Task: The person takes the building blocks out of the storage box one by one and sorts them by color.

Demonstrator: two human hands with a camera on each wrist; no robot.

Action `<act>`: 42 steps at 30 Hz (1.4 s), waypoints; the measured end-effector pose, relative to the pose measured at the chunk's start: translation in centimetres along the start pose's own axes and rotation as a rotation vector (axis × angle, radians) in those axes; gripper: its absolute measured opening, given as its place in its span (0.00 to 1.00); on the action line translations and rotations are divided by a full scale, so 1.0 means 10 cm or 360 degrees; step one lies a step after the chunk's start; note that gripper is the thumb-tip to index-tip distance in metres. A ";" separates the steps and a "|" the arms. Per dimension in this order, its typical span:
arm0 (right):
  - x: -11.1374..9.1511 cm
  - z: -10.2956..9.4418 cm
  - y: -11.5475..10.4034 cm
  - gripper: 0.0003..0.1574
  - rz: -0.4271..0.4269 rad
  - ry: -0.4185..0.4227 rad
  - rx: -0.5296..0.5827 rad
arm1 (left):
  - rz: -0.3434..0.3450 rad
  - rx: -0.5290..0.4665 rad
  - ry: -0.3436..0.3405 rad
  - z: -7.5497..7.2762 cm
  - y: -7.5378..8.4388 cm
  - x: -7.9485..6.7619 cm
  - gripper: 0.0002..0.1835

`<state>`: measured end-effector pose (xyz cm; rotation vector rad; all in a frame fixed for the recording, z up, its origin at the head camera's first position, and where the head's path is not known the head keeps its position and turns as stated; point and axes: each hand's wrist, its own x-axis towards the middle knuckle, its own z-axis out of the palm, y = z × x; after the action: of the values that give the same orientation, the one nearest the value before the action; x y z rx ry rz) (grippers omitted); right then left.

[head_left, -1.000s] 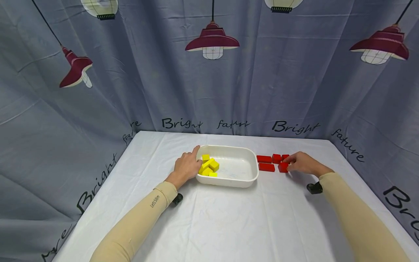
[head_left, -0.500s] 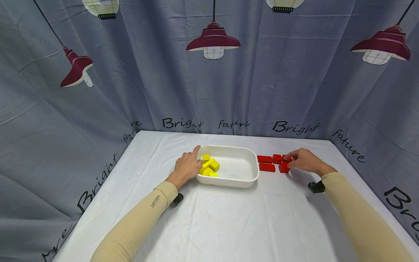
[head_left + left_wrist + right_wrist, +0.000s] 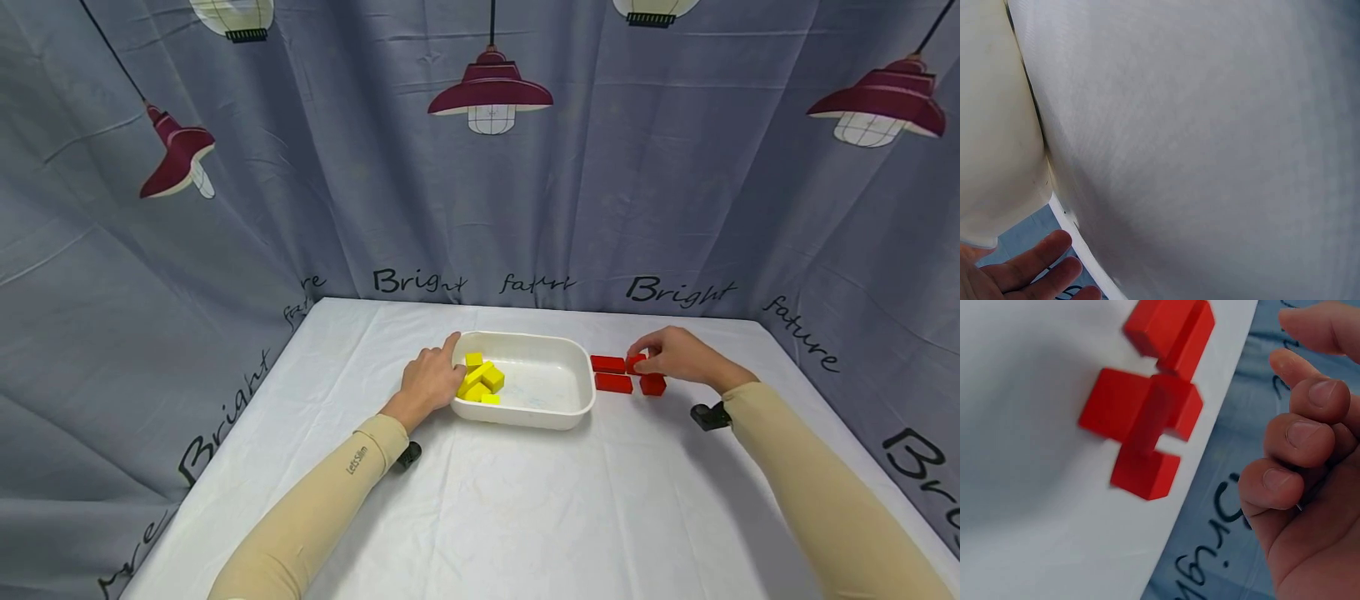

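"When I looked at the right hand (image 3: 678,354), its fingers (image 3: 1298,436) were loosely bent, with nothing between them."

"Near what?"

"Right by the red blocks (image 3: 614,383), close together on the white tablecloth (image 3: 525,517), beside the right end of the white box (image 3: 536,420). That hand partly hid one block; whether it touched it, I couldn't tell."

"And the left hand (image 3: 427,385)?"

"Relaxed, fingers fairly straight and not clenched. It touched the left end of the box, one finger up at the far corner."

"Was the box holding anything?"

"Yellow blocks (image 3: 491,377), bunched inside its left end, near that hand; the right part of its floor was bare."

"And further out?"

"Beige sleeves (image 3: 300,508) covered both arms, and a blue-grey curtain (image 3: 360,192) printed with dark red lamps (image 3: 490,87) hung behind."
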<state>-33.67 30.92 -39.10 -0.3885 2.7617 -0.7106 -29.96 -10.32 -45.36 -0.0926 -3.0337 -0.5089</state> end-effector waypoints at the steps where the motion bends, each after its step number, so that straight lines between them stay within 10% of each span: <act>1: 0.01 0.00 -0.03 0.21 -0.0003 -0.0008 -0.0001 | 0.0000 0.0001 0.0003 0.00 0.00 0.00 0.35; 42: 0.45 0.31 -0.98 0.19 -0.0290 -0.0220 -0.0107 | -0.0003 -0.0002 -0.0018 0.00 -0.01 0.01 0.35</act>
<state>-35.00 19.94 -37.65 -0.6839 2.6475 -0.6075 -30.06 -10.38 -45.33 -0.0927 -3.0449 -0.5126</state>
